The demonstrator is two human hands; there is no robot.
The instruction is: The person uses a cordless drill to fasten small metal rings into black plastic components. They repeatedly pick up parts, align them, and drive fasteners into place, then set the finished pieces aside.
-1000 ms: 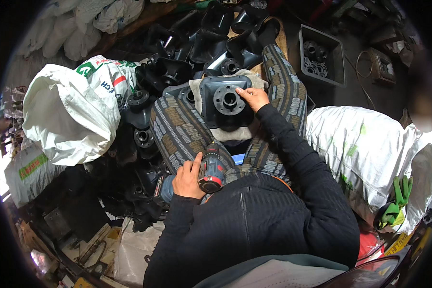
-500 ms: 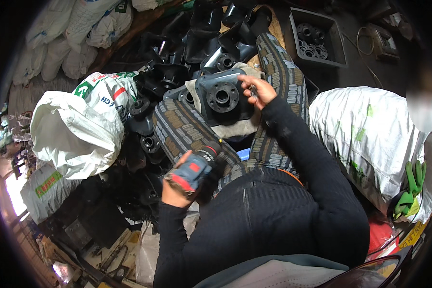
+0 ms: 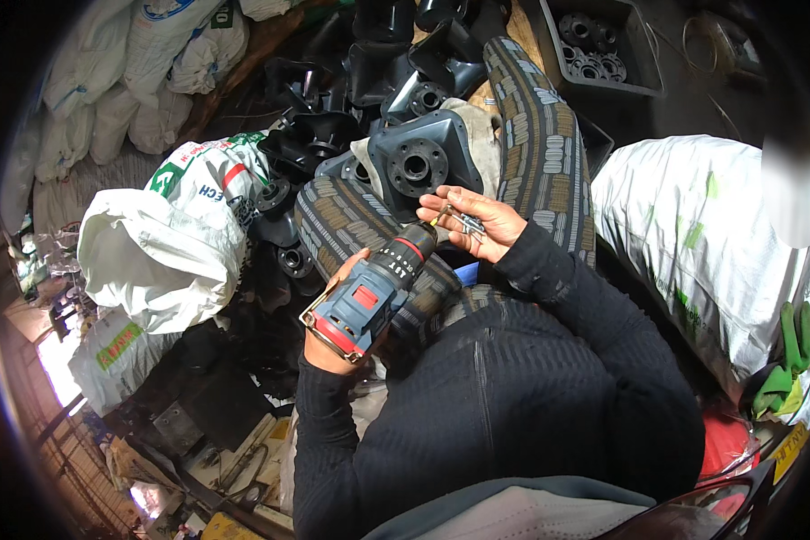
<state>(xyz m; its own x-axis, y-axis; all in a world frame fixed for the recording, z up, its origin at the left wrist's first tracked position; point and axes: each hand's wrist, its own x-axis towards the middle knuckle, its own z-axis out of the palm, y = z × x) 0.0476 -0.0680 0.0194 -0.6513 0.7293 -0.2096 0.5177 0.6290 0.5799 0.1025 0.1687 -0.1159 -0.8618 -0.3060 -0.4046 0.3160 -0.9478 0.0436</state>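
Observation:
My left hand (image 3: 326, 353) is wrapped round a blue, black and red cordless drill (image 3: 362, 301), its chuck tilted up and to the right over my lap. In front of the chuck, my right hand (image 3: 495, 220) holds several small silver screws (image 3: 465, 221) across its curled fingers. The thumb and fingertips are beside the drill's yellowish tip; whether they touch it I cannot tell. Just beyond them, a dark square housing (image 3: 463, 135) with a round, holed flange (image 3: 418, 167) rests between my legs on a pale cloth (image 3: 488, 148).
Similar black housings (image 3: 378, 76) are heaped ahead. A grey crate (image 3: 643, 88) of round metal flanges stands at the far right. White sacks lie on both sides, an open one (image 3: 157, 256) at left and a full one (image 3: 706, 243) at right, with a green glove (image 3: 787, 360) beside it.
My right hand has come back from the housing toward the drill, turning so the screws show. The drill has moved up and right to meet it.

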